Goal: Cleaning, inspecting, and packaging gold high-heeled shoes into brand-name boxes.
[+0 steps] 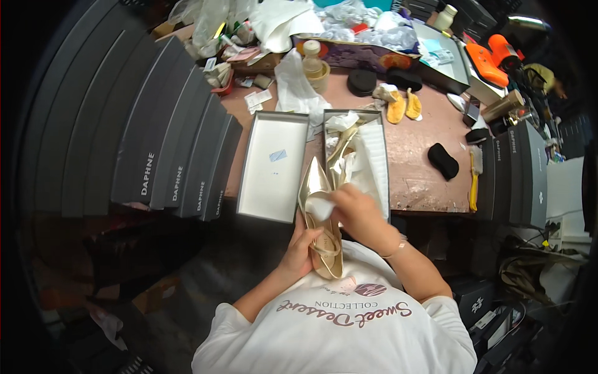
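A shiny gold, pointed flat shoe with a thin strap (326, 247) is gripped by the left hand (300, 252), thumb over the side, heel end past the front edge of the worn pinkish-brown desk (411, 187). A crumpled-looking white wad (319, 209) is seen in the shoe's opening, right at the fingertips of the right hand (360, 215); that hand's pretty blurred, so whether the wad is pinched can't be told. By the desk's front edge, a white-lined grey cardboard box half (274, 190) is set left of a paper-stuffed grey shoebox (385, 168). A black peanut-shaped sponge (443, 161) and yellow-handled brush (474, 184) are parked near the right edge.
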### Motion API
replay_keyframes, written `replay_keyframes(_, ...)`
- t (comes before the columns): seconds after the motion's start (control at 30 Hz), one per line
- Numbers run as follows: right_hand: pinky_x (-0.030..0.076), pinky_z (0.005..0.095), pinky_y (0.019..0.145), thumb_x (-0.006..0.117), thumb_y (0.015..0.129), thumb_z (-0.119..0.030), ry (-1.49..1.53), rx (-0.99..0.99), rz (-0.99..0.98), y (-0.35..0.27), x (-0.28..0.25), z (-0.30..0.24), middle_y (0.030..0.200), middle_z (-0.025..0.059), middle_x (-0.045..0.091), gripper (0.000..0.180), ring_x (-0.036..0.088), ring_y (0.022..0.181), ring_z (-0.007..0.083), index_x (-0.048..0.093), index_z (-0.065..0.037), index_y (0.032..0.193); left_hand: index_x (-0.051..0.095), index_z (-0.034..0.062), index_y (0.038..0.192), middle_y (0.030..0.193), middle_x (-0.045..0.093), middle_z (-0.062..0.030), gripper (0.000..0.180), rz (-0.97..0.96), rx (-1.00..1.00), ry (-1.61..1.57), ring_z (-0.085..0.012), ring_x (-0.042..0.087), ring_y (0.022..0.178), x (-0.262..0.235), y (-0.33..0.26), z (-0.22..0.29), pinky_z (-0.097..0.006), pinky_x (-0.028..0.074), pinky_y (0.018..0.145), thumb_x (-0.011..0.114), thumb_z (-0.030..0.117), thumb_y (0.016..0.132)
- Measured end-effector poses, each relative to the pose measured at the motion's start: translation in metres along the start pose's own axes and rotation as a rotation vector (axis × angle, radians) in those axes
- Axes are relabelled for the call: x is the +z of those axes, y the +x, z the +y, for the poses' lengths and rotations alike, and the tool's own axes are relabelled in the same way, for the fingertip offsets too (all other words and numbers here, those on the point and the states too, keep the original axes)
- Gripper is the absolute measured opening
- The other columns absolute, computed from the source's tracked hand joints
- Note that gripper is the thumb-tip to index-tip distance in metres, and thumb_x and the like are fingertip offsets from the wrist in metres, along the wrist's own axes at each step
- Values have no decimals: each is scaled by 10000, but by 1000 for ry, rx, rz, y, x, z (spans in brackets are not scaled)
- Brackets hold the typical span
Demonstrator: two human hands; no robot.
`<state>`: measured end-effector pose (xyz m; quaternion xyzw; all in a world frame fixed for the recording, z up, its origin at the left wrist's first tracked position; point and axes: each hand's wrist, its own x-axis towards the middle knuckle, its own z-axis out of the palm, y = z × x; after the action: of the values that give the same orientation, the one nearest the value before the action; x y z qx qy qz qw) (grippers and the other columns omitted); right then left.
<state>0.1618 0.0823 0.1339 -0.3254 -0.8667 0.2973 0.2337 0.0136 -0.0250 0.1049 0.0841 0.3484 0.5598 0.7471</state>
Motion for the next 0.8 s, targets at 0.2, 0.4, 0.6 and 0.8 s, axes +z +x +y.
replay_keyframes(0.2, 445, 428, 828, 609, 735, -40, -264, -114, 166, 40, 49, -5, 1050, 136, 551, 421, 548, 996, 334, 570, -87, 1152, 42, 182, 1509, 1405, 318, -134, 835, 79, 81, 47, -266, 411, 1280, 15, -7, -12, -416, 399, 1053, 425, -45, 802)
replay_keyframes(0.4, 362, 480, 986, 662, 806, -187, -46, -81, -52, 76, 12, 48, 1174, 163, 583, 372, 487, 1160, 339, 604, -70, 1154, 250, 96, 1406, 1245, 495, -230, 618, 145, 112, -26, -355, 557, 1119, -4, -6, 3, -491, 514, 911, 446, 51, 821)
replay_keyframes(0.6, 213, 678, 1041, 613, 811, -261, -591, 23, -224, 111, 35, 123, 956, 104, 673, 210, 503, 1154, 307, 709, -90, 887, 280, 105, 1385, 1241, 486, -207, 575, 141, 136, 8, -335, 563, 1122, -11, 4, 0, -496, 539, 870, 470, 67, 843)
replay_keyframes(0.8, 204, 699, 1034, 613, 780, -189, -850, 133, -263, 117, 44, 134, 893, 93, 688, 164, 606, 980, 262, 712, -96, 871, 298, 115, 1377, 1226, 505, -187, 562, 122, 72, -10, -329, 571, 1112, -21, 9, 4, -495, 534, 878, 493, 91, 850)
